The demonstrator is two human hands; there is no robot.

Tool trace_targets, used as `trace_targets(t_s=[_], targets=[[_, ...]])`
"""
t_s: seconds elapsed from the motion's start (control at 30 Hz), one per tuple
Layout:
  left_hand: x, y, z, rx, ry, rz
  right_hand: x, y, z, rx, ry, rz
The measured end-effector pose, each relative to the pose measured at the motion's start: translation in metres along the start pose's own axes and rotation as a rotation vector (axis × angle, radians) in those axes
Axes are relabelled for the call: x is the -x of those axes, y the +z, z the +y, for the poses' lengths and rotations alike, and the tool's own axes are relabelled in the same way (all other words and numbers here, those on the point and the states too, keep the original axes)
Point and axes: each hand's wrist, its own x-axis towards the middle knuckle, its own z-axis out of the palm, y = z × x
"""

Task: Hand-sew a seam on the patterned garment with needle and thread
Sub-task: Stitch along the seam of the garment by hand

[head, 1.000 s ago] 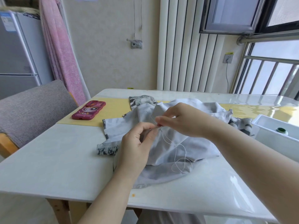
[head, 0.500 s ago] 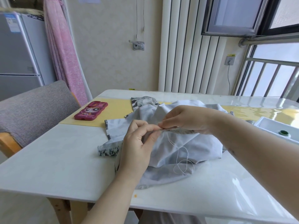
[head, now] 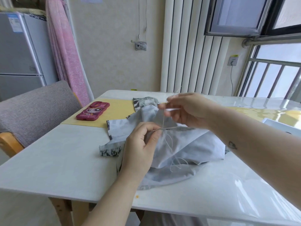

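Fingers (head: 153, 137) of left hand (head: 140, 149) pinch a seam fold of the grey patterned garment (head: 192, 144), heaped centre frame on the white tabletop (head: 57, 152). Taut thread (head: 163, 118) rises from the pinch. Right hand (head: 189, 110), above and just right, grips the thread with curled fingers; needle too blurred to make out.

A single wide-angle camera sits on my head, at the near edge of the table (head: 57, 160). It faces forward and down across the table toward its far edge. It is close: my forearms come in from the bottom of the view. My left hand (head: 140, 149) and right hand (head: 190, 110) fill the middle, above the table's centre, where the garment (head: 195, 144) lies. The thread (head: 163, 118) between them shows as a fine line. The wide view also takes in the radiator (head: 182, 46) beyond the table's far edge and the chair (head: 37, 108) at the table's left side.
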Motion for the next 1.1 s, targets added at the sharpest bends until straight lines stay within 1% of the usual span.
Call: trace_targets(t_s=[0.03, 0.07, 0.1, 0.13, 0.2, 0.23, 0.27, 0.33, 0.37, 0.4, 0.43, 0.47, 0.5, 0.53, 0.57, 0.6, 0.63, 0.67, 0.7, 0.73, 0.83, 0.9, 1.0, 1.1], targets=[[0.001, 0.0, -0.001, 0.008, -0.034, -0.004, -0.001, 0.001, -0.002, -0.179, -0.045, 0.037], [0.001, 0.0, -0.002, 0.016, -0.063, -0.005, -0.001, 0.003, -0.005, -0.278, -0.109, 0.061], [0.001, 0.0, -0.003, 0.02, -0.08, -0.006, -0.002, 0.002, -0.006, -0.243, -0.192, 0.078], [0.002, 0.0, -0.004, 0.018, -0.085, -0.006, -0.001, 0.001, -0.005, -0.026, -0.302, 0.106], [0.002, 0.0, -0.005, 0.007, -0.083, -0.005, 0.0, -0.007, 0.0, 0.772, -0.579, 0.178], [0.002, 0.0, -0.004, 0.003, -0.084, -0.006, -0.001, -0.012, 0.003, 1.079, -0.663, 0.161], [0.001, 0.0, -0.004, 0.002, -0.087, -0.006, -0.001, -0.015, 0.005, 1.293, -0.691, 0.115], [0.001, 0.0, -0.004, 0.005, -0.089, -0.003, -0.002, -0.022, 0.005, 1.508, -0.658, 0.071], [0.001, 0.0, -0.004, 0.005, -0.089, 0.001, -0.003, -0.025, 0.002, 1.542, -0.632, 0.089], [0.001, 0.0, -0.004, 0.004, -0.09, 0.004, -0.002, -0.026, -0.003, 1.498, -0.581, 0.1], [0.001, 0.0, -0.004, 0.003, -0.092, 0.005, -0.001, -0.026, -0.008, 1.332, -0.487, 0.09], [0.001, 0.0, -0.004, 0.005, -0.094, 0.005, 0.002, -0.024, -0.013, 1.057, -0.362, 0.054], [0.001, 0.0, -0.004, 0.01, -0.095, 0.005, 0.004, -0.023, -0.018, 0.73, -0.252, 0.001], [0.002, 0.0, -0.005, 0.014, -0.095, 0.002, 0.006, -0.022, -0.022, 0.414, -0.162, -0.049], [0.002, 0.0, -0.004, 0.016, -0.093, -0.002, 0.008, -0.021, -0.024, 0.168, -0.108, -0.089], [0.002, 0.0, -0.004, 0.016, -0.094, -0.003, 0.008, -0.02, -0.025, 0.005, -0.089, -0.119], [0.001, -0.001, -0.004, 0.015, -0.096, -0.004, 0.006, -0.019, -0.024, -0.082, -0.101, -0.136], [0.001, -0.001, -0.004, 0.014, -0.1, -0.006, 0.004, -0.018, -0.023, -0.102, -0.129, -0.138], [0.001, 0.0, -0.004, 0.013, -0.104, -0.008, 0.0, -0.017, -0.021, -0.068, -0.162, -0.118], [0.001, 0.0, -0.004, 0.014, -0.106, -0.006, -0.003, -0.016, -0.019, 0.03, -0.201, -0.076], [0.001, 0.0, -0.003, 0.013, -0.11, 0.003, -0.01, -0.019, -0.007, 0.588, -0.331, 0.127], [0.001, -0.001, -0.003, 0.008, -0.11, 0.006, -0.013, -0.022, -0.001, 0.85, -0.391, 0.174], [0.001, -0.001, -0.004, 0.005, -0.107, -0.001, -0.012, -0.027, 0.003, 1.055, -0.436, 0.239], [0.001, 0.0, -0.005, 0.012, -0.109, -0.009, -0.012, -0.031, 0.002, 1.14, -0.464, 0.276]])
